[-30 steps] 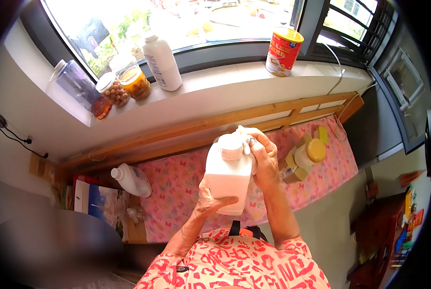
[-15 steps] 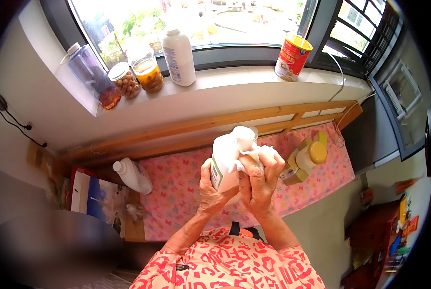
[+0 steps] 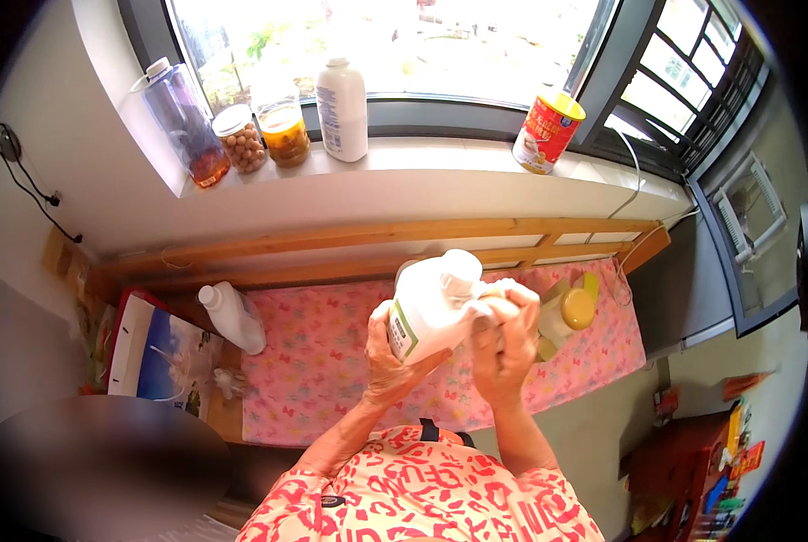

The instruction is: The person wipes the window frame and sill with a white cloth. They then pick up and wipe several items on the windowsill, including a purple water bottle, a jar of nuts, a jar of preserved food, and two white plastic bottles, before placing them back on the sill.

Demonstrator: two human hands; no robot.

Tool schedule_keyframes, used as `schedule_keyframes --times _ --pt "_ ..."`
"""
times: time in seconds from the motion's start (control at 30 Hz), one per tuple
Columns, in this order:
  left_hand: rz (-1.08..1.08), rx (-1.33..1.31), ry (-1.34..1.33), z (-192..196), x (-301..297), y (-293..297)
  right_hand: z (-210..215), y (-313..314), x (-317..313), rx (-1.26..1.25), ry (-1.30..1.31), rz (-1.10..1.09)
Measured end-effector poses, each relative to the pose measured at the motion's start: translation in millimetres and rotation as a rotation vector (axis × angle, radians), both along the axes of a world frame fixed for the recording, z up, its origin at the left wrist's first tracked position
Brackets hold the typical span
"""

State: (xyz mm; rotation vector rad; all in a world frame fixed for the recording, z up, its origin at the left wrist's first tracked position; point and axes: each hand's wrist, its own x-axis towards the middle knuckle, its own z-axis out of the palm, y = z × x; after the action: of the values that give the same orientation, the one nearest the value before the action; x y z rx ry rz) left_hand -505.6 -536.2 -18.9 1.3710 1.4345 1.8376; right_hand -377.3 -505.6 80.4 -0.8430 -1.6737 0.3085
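My left hand grips a white plastic bottle by its lower side, tilted in front of my chest. A label with a green edge shows on the bottle's left side, and a white cap sits at its top. My right hand is closed on a crumpled white cloth or tissue against the bottle's right side. Its fingers are somewhat blurred. Beneath both hands lies a pink patterned cover on a wooden bench. A yellow-lidded jar stands by a carton, right of my right hand.
Another white bottle stands on the cover's left end, beside an open box. Along the windowsill are a tall pitcher, two jars, a white bottle and a red can. A wooden rail runs behind the bench.
My right hand has shifted right and lower along the bottle with the cloth, uncovering more of the bottle's side. The left hand keeps its hold. The whole view has shifted slightly.
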Motion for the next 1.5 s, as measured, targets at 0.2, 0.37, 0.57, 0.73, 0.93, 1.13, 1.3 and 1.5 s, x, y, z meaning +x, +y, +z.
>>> schedule_keyframes --times 0.2,0.37,0.57,0.73,0.93,1.13,1.3,1.5 --pt "0.028 0.09 0.239 3.9 22.4 3.1 30.6 20.7 50.0 -0.475 0.425 0.371" --pt "0.057 0.134 0.421 10.9 32.9 6.0 50.1 49.1 84.5 -0.761 0.194 0.734" --pt "-0.013 0.066 0.368 -5.4 48.0 6.4 32.9 65.3 100.3 -0.965 0.563 0.667" --pt "-0.081 0.061 0.333 -9.1 53.9 12.5 25.2 68.6 115.9 -0.695 0.798 0.583" --pt "-0.15 0.089 0.336 -9.5 47.9 15.3 31.3 86.4 127.4 -0.045 -0.331 -0.158" --pt "-0.156 0.068 0.296 -20.5 40.3 21.8 53.6 63.7 117.8 -0.148 -0.143 0.59" --pt "-0.213 0.036 0.257 -20.7 33.4 15.9 35.7 70.8 114.1 -0.249 -0.21 0.281" --pt "-0.224 0.07 0.288 -17.5 30.1 16.0 31.2 65.4 107.0 -0.204 -0.131 0.566"
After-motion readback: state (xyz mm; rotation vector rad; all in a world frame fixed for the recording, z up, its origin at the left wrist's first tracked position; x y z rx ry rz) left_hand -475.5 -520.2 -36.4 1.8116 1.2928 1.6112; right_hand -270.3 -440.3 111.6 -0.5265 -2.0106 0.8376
